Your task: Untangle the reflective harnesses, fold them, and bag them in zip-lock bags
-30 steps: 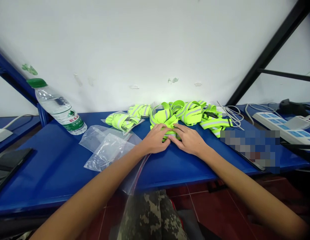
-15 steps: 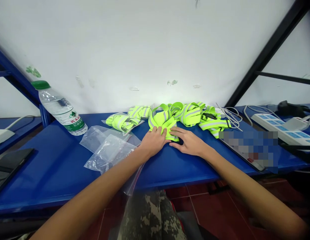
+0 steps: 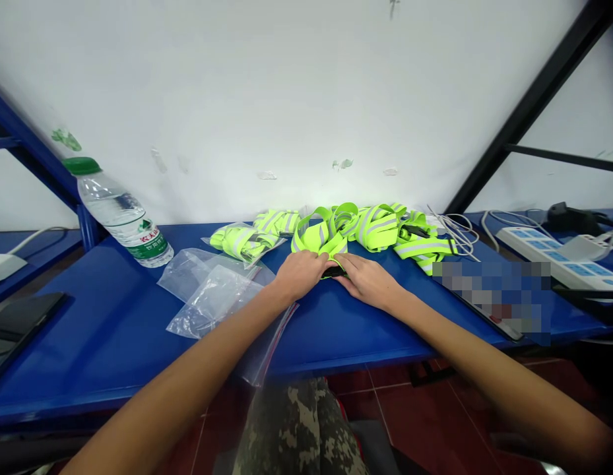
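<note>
A neon yellow reflective strap (image 3: 313, 236) with grey stripes lies looped on the blue table. My left hand (image 3: 302, 272) grips its near end from the left, fingers curled over it. From the right, my right hand (image 3: 366, 278) closes on the same end, its fingers bent inward. Between both hands a black buckle-like piece (image 3: 333, 271) shows, partly covered by fingers. Beyond and to the right are more rolled reflective straps (image 3: 378, 227). To the left lie bagged straps (image 3: 243, 243) and clear plastic zip bags (image 3: 217, 297), near my left forearm.
A water bottle (image 3: 125, 214) with a green cap stands at the back left against the wall. A dark phone (image 3: 22, 326) lies at the left edge. White cables (image 3: 459, 234) and a power strip (image 3: 558, 257) are at the right, near a blurred flat object (image 3: 494, 300).
My hands have drawn closer together on the strap's near end, fingers now curled around it. The black piece has come into view between them.
</note>
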Demonstrator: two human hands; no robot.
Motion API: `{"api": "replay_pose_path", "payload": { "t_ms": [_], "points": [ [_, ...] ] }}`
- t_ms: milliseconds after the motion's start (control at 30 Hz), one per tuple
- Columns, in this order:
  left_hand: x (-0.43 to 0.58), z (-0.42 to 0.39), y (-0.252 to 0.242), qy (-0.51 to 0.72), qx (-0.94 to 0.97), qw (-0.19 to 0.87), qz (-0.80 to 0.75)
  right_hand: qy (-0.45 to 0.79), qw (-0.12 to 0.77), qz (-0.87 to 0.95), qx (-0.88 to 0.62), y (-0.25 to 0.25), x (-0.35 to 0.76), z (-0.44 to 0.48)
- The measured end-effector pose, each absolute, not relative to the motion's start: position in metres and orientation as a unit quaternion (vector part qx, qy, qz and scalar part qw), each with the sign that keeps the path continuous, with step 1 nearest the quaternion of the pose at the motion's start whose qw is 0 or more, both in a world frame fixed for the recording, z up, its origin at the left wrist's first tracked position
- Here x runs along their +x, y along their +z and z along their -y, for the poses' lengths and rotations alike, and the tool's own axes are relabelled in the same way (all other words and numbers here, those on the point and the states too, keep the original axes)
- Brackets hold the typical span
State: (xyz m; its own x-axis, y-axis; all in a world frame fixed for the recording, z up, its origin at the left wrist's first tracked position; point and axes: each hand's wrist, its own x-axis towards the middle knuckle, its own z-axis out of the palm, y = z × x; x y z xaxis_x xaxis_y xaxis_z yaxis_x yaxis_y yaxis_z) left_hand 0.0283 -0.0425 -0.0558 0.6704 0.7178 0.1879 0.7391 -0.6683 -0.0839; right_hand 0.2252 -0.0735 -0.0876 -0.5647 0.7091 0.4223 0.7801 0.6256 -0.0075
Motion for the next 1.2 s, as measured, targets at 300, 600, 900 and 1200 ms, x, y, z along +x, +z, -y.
{"api": "replay_pose_path", "payload": {
  "t_ms": [300, 600, 900, 1200],
  "points": [
    [0.021, 0.045, -0.063, -0.190, -0.894, 0.063, 0.401, -0.034, 0.197, 0.866, -0.459, -0.082, 0.224, 0.063],
    [0.028, 0.040, -0.066, -0.243, -0.843, 0.020, 0.480, 0.028, 0.245, 0.830, -0.501, -0.079, 0.215, 0.067],
    [0.035, 0.033, -0.070, -0.190, -0.794, -0.044, 0.576, 0.167, 0.358, 0.769, -0.503, -0.087, 0.206, 0.055],
    [0.043, 0.032, -0.065, -0.131, -0.777, -0.066, 0.612, 0.209, 0.508, 0.635, -0.543, -0.101, 0.205, 0.051]
  ]
}}
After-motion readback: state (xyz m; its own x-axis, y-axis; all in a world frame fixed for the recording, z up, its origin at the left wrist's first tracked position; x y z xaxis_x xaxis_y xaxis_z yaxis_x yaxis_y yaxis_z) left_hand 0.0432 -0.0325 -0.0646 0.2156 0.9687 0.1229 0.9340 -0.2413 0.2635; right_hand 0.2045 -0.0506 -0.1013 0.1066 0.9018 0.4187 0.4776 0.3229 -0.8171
